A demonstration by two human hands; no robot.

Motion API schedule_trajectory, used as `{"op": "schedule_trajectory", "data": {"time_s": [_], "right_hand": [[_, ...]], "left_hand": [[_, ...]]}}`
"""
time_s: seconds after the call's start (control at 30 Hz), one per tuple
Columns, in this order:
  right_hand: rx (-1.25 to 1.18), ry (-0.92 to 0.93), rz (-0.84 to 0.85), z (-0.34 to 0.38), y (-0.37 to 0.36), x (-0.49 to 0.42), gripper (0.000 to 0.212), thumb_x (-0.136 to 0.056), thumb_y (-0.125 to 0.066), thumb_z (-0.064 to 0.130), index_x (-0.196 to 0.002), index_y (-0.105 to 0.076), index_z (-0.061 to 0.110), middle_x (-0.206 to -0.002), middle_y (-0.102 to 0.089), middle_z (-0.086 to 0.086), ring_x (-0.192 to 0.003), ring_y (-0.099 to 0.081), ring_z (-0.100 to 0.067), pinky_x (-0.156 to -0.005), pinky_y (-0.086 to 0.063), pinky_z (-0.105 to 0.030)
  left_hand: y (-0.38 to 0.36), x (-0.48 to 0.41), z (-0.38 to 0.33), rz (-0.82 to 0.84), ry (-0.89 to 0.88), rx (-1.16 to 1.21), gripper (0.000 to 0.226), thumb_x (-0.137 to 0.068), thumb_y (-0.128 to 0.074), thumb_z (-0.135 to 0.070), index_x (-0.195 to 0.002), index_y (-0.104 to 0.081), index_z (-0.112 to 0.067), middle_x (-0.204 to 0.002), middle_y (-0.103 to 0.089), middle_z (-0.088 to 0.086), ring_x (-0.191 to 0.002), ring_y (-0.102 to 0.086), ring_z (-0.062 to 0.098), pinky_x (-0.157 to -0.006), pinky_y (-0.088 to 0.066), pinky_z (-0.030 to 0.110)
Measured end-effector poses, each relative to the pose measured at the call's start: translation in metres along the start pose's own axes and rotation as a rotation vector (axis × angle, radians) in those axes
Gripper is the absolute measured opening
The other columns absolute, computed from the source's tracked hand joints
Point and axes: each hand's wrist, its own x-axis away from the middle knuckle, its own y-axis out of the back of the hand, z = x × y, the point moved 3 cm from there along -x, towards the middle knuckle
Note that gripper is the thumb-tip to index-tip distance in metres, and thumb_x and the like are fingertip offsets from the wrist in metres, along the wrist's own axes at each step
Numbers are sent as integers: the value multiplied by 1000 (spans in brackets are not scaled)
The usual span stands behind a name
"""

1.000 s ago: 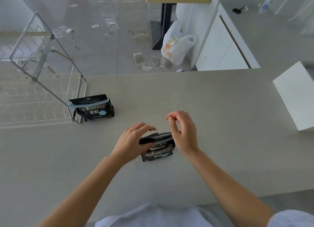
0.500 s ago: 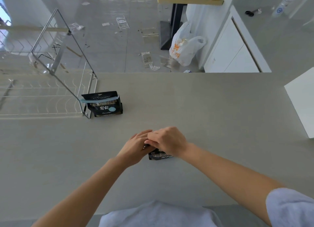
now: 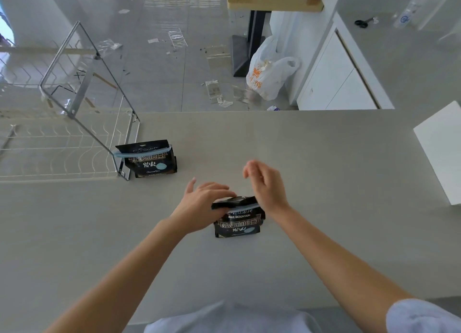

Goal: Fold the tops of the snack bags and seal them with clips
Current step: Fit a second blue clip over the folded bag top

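A small black snack bag (image 3: 238, 221) stands on the grey counter (image 3: 324, 183) in front of me, its top folded over with a pale blue clip (image 3: 245, 206) across the fold. My left hand (image 3: 202, 203) presses on the folded top at its left end, fingers spread. Just above the bag's right end, my right hand (image 3: 267, 183) is raised with loose, parted fingers and holds nothing. A second black bag (image 3: 149, 161), folded with a pale blue clip (image 3: 142, 152) across it, stands further back on the left.
A wire dish rack (image 3: 74, 123) fills the counter's left side, right beside the second bag. A white box (image 3: 441, 150) sits at the right edge. Beyond the counter's far edge lie a littered floor and a white plastic bag (image 3: 269, 75).
My right hand, which covered the bag's top half a second ago, has lifted off to the right. The folded top and blue clip now show. My left hand stays on the bag.
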Motion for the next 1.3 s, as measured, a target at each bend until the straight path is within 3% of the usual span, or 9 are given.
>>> {"op": "schedule_trajectory", "data": {"time_s": [0.07, 0.17, 0.37, 0.57, 0.73, 0.87, 1.0, 1.17, 1.3], "right_hand": [[-133, -238, -97, -26, 5, 7, 32, -97, -38, 20, -70, -54, 15, -55, -46, 7, -53, -43, -12, -57, -36, -33], [-213, -430, -47, -49, -5, 27, 32, -98, -36, 14, -72, -56, 13, -61, -48, 5, -60, -45, -15, -64, -37, -34], [-301, -383, -41, -49, -6, 36, 30, -96, -37, 14, -74, -55, 21, -71, -54, 7, -68, -49, -8, -64, -41, -24], [-192, -307, -37, -57, -4, 43, 25, -93, -33, 17, -74, -49, 12, -72, -53, -1, -69, -49, -18, -65, -40, -34], [-192, -335, 18, -57, -3, 37, 28, -92, -35, 16, -68, -48, 17, -66, -52, 4, -63, -48, -11, -62, -37, -27], [-320, -438, 167, -53, -2, 27, 26, -95, -39, 3, -77, -57, 5, -68, -55, -1, -67, -52, -14, -64, -43, -25], [-105, -276, 110, -32, 9, 22, 19, -95, -49, 20, -80, -59, 12, -76, -63, 2, -77, -61, -17, -74, -48, -38], [323, 249, 310, 20, 2, 33, 25, -84, -55, 48, -88, -56, 23, -86, -62, 8, -85, -54, -11, -66, -43, -28], [225, 200, 414, 18, 1, 41, 22, -78, -71, 25, -95, -60, 18, -92, -61, 1, -91, -50, -16, -74, -47, -34]], "left_hand": [[2, -4, -21, -147, -44, -75, 29, -82, -59, -31, -110, -60, -36, -118, -61, -13, -114, -51, 12, -109, -17, 43], [-9, -6, -53, -256, -65, -71, 20, -82, -59, -38, -101, -62, -31, -97, -64, -11, -94, -57, 14, -89, -28, 29], [-21, -7, -61, -380, -33, 86, 7, -79, -65, -32, -80, -69, -26, -76, -62, -8, -72, -54, 12, -65, -28, 25], [-30, -6, -62, -323, -45, 238, 2, -78, -68, -20, -77, -69, -20, -74, -60, -4, -74, -53, 14, -70, -38, 29], [-21, -8, -61, -295, -48, 184, 3, -77, -70, -25, -80, -71, -24, -74, -61, -7, -73, -53, 12, -70, -32, 26], [-5, -1, -49, -291, -69, 121, 8, -79, -69, -29, -87, -70, -28, -79, -62, -11, -78, -55, 10, -74, -38, 29], [-2, 15, -32, -274, -69, 38, 11, -78, -70, -31, -89, -68, -29, -84, -63, -12, -81, -56, 10, -73, -39, 28], [-12, 23, -25, -302, -29, 169, 19, -74, -74, -16, -92, -69, -20, -91, -64, -7, -86, -58, 16, -73, -45, 34], [-16, 27, -18, -362, -35, 233, 16, -74, -75, -21, -89, -73, -20, -92, -70, -8, -85, -60, 15, -74, -51, 40]]}}
